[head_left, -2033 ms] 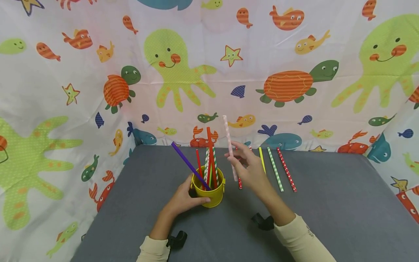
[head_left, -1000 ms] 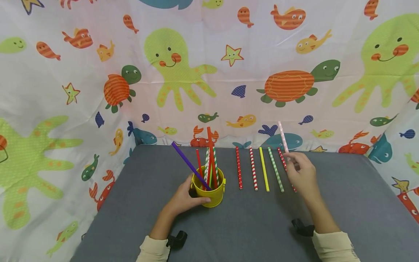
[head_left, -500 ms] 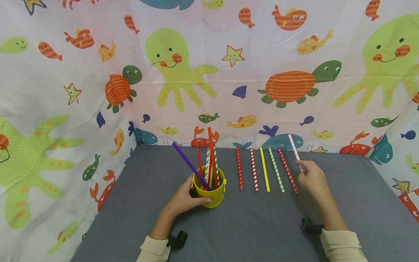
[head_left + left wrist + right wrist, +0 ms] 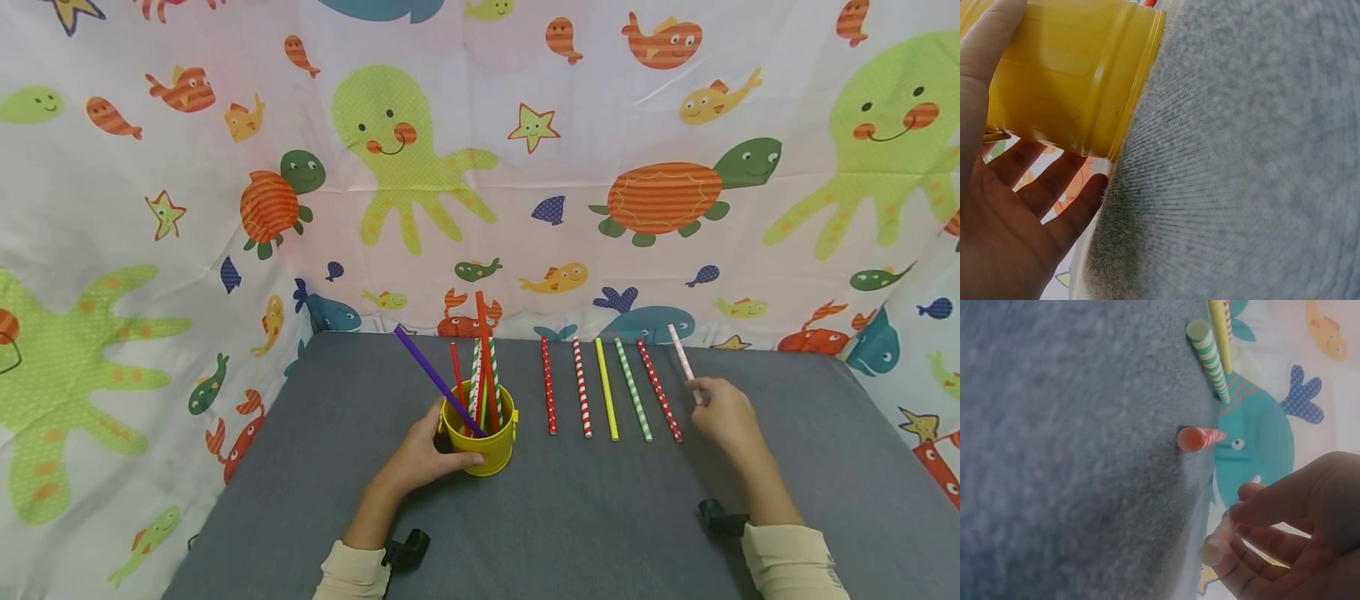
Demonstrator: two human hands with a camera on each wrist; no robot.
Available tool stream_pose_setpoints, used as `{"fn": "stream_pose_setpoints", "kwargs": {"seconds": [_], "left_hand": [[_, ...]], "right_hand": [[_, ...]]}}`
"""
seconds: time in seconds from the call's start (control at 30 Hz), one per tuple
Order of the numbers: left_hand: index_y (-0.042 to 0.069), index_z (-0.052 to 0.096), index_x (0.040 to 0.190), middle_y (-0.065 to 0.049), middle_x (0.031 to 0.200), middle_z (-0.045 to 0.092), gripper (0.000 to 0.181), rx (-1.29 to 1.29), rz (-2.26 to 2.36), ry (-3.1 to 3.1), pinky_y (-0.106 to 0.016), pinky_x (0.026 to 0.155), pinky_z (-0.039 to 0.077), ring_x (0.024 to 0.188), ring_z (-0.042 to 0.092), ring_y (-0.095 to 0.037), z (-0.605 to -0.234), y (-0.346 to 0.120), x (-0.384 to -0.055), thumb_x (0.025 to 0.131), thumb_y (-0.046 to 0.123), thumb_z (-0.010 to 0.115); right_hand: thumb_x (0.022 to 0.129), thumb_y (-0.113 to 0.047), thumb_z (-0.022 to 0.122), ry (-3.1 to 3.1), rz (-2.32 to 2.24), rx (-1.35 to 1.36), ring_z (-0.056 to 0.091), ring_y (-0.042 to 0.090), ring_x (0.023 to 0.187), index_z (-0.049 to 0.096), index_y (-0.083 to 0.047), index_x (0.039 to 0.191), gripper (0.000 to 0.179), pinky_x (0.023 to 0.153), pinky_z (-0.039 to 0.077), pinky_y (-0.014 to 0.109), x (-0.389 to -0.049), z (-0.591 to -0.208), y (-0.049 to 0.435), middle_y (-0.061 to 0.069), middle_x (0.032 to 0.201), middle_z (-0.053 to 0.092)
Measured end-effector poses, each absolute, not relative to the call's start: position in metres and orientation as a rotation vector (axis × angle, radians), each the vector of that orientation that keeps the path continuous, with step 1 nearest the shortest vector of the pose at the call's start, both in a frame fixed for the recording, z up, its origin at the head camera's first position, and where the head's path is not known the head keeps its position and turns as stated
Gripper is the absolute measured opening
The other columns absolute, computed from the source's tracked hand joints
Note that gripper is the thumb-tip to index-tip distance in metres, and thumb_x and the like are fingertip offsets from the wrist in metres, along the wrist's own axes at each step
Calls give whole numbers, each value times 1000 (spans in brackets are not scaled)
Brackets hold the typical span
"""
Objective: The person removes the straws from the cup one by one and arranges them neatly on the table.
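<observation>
My left hand [image 4: 422, 454] grips a small yellow bucket [image 4: 491, 457] standing on the table, thumb in front. In the left wrist view the thumb lies on the bucket's wall [image 4: 1054, 75], the fingers beneath it. Several paper straws lean in the bucket, including a leaning purple straw [image 4: 429, 371] and a tall orange-red straw [image 4: 482, 321]. My right hand [image 4: 727, 421] pinches a pale pink straw [image 4: 681, 352] between thumb and fingers, at the right end of the row. Whether this straw touches the table, I cannot tell.
Left of the pink straw lie a red dotted straw [image 4: 660, 392], a green striped straw [image 4: 633, 390], a yellow straw [image 4: 607, 390], a red-and-white striped straw [image 4: 581, 387] and another red straw [image 4: 548, 387]. A sea-animal curtain [image 4: 450, 50] borders the grey table [image 4: 585, 525].
My right hand has carried the pink straw from beside the bucket rightward past the row, then lowered it toward the table. The left hand has stayed on the bucket.
</observation>
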State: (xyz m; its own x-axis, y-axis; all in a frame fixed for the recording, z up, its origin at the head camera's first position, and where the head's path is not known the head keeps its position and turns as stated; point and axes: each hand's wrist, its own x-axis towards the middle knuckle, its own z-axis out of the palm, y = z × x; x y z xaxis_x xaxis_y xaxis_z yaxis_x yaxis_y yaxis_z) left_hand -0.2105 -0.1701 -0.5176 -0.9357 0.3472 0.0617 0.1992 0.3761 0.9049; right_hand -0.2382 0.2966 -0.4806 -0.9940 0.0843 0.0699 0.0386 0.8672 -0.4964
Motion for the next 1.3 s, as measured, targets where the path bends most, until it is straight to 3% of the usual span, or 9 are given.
{"fn": "stream_pose_setpoints", "kwargs": {"seconds": [0.67,1.03,1.3], "left_hand": [[31,32,153,9,138,54,97,541,1651,2456,-47,110,37,127,51,-12,-517,-170,-209,75,34,90],[33,31,152,11,138,53,98,528,1622,2474,-46,110,38,127,51,-10,-517,-171,-211,75,39,90],[34,30,153,11,139,53,99,514,1605,2487,-48,111,36,128,49,-11,-517,-170,-211,74,41,90]], "right_hand": [[75,4,61,-2991,727,-102,58,48,90,66,12,108,34,72,44,60,-241,-496,300,34,106,62],[81,-2,64,-2805,679,7,57,55,99,69,8,108,29,77,44,66,-238,-490,273,36,108,60],[91,-9,66,-2806,863,131,62,34,83,71,2,105,18,71,51,53,-236,-470,217,19,97,69]]}}
